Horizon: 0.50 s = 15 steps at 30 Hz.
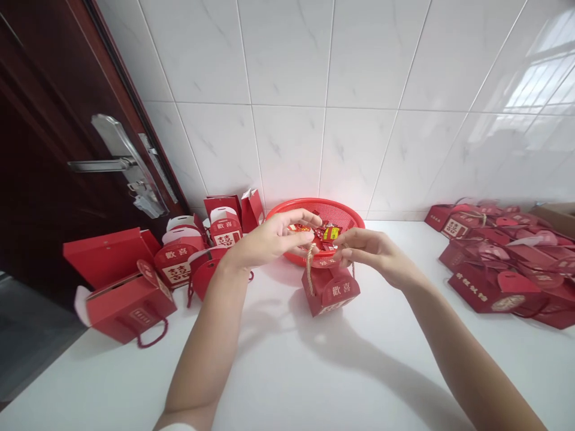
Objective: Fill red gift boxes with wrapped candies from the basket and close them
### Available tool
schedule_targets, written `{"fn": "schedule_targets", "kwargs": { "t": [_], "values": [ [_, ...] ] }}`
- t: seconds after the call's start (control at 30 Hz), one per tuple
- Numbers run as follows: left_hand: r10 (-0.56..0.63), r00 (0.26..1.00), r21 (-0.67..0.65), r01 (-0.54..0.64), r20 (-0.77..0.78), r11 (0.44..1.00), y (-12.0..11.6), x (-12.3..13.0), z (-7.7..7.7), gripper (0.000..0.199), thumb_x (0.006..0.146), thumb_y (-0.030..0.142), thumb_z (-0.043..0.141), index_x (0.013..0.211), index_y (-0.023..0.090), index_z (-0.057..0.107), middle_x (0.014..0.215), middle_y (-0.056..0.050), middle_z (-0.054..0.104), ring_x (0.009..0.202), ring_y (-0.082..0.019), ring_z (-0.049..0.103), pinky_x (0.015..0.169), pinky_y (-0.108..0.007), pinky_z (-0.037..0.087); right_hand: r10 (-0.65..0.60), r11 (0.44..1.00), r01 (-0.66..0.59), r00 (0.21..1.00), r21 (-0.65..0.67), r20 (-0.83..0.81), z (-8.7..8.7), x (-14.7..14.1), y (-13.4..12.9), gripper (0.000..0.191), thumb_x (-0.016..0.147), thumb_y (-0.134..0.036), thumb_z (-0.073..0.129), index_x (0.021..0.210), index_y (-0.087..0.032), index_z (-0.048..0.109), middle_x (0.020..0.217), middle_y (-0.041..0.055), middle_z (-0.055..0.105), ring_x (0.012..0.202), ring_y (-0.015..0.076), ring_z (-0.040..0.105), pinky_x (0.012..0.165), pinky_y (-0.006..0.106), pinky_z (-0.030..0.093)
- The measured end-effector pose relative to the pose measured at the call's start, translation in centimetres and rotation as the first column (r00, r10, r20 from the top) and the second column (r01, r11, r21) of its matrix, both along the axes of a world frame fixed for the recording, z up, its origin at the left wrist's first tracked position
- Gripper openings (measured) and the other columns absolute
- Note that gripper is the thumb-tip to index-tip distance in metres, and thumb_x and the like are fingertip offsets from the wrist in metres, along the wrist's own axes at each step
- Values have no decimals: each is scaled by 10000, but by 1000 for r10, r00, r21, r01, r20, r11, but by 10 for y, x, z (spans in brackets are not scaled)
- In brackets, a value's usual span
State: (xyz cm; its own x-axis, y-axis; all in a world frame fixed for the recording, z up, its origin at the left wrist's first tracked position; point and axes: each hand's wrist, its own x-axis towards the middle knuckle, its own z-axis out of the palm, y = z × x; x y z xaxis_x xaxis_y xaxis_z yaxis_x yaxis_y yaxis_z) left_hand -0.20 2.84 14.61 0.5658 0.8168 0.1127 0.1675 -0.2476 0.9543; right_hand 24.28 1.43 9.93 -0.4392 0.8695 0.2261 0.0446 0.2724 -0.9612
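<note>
A small red gift box (332,290) with gold characters on its front is in front of me, slightly tilted. Twisted tan rope (309,272) rises from its sides as a handle. On the left, my left hand (281,233) has its fingertips curled at the top of the rope, with thumb and forefinger reaching forward. My right hand (375,251) pinches the other side of the rope near the box's top. Whether the box's base touches the table is hard to tell. Just behind it, a red plastic basket (345,212) holds wrapped sweets (331,233), partly hidden by my hands.
Several upright red boxes (177,257) stand at the left, beside an open-lidded red box (130,305). A pile of red boxes (498,287) lies at the right, near a cardboard box (557,215). A tiled wall backs the white table (278,383); a dark door (54,120) is left.
</note>
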Motion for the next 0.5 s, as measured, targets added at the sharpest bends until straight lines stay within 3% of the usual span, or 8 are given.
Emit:
{"fn": "schedule_targets", "kwargs": {
  "t": [0.17,0.27,0.37,0.5],
  "values": [
    [-71,989,-6,72,131,997,-8,9,-2,262,929,266,599,1180,194,621,1157,-68,667,1074,-220,677,958,-408,577,-2,999,2,1000,41,1,18,-16,4,271,877,-381,735,1077,-205,687,950,68,769,863,221,738,790,367,579],
    [-45,987,11,44,156,999,-10,14,-3,290,944,239,564,1231,210,596,1105,-52,692,1063,-209,685,981,-403,562,-1,1000,1,1000,31,2,24,-24,3,341,879,-375,730,1172,-220,650,1009,84,773,913,246,752,826,398,585],
    [-18,985,34,13,172,999,-10,19,-6,303,941,213,549,1243,215,574,1063,-39,699,1050,-208,688,972,-399,557,-20,1000,21,999,19,-39,25,-32,1,404,845,-348,764,1206,-225,629,1016,85,771,925,262,757,835,415,592],
    [-15,982,78,0,191,997,-7,24,-9,296,928,203,550,1222,209,584,1190,-68,667,1174,-247,636,944,-374,565,-100,995,101,989,3,-109,21,-37,4,373,804,-345,792,1123,-224,640,1015,78,760,896,251,750,784,396,602]
  ]
}}
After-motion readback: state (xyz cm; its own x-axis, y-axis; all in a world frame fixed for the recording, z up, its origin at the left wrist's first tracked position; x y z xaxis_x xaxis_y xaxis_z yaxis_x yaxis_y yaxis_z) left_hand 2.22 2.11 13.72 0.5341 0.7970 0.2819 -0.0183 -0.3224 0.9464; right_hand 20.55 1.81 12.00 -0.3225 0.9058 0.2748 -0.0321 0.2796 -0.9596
